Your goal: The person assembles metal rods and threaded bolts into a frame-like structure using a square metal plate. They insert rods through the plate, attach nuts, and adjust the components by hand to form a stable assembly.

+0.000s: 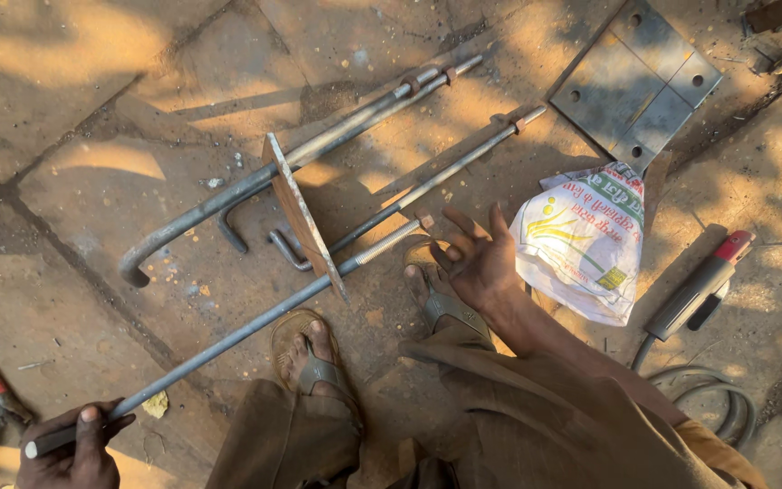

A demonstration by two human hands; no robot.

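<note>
My left hand (72, 448) grips the plain end of a long steel rod (228, 342) at the bottom left. The rod runs up and right through a rusty square plate (300, 214) standing on edge, and ends in a threaded tip with a nut (425, 221). My right hand (474, 258) hovers open with fingers spread just right of that threaded tip, holding nothing. Three more hooked anchor rods (337, 136) pass through the same plate. My sandalled feet (314, 358) rest under the rods.
A flat grey steel plate with corner holes (637, 81) lies at the upper right. A printed white plastic bag (581, 240) sits beside my right hand. A welding electrode holder with a red tip (699, 285) and its cable (699, 380) lie at the right.
</note>
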